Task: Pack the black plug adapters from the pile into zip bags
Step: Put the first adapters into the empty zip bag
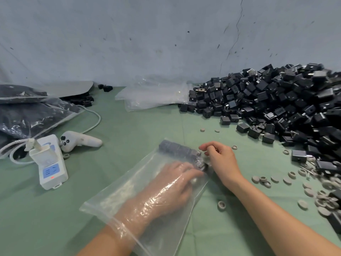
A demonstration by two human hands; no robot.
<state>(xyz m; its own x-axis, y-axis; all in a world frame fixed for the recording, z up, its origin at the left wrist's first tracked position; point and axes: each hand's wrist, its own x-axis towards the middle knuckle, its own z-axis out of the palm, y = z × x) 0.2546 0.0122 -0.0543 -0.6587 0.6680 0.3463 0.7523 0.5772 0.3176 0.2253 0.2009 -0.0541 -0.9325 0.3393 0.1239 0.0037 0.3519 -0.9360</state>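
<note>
Zip bag [114,198] lies lower centre of the frame. Left hand [171,183] is inside it, fingers straight and together, touching packed adapters [177,147] at the far end. Right hand [221,157] is just outside, fingers curled; cannot tell if they pinch the bag. Pile [276,100] sits upper right.

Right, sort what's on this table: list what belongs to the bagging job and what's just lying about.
Job: zip bag, adapters inside it, adapter pile, spare empty bags, filled bags.
Lying about: white controller, white power block, cable, grey rings.
</note>
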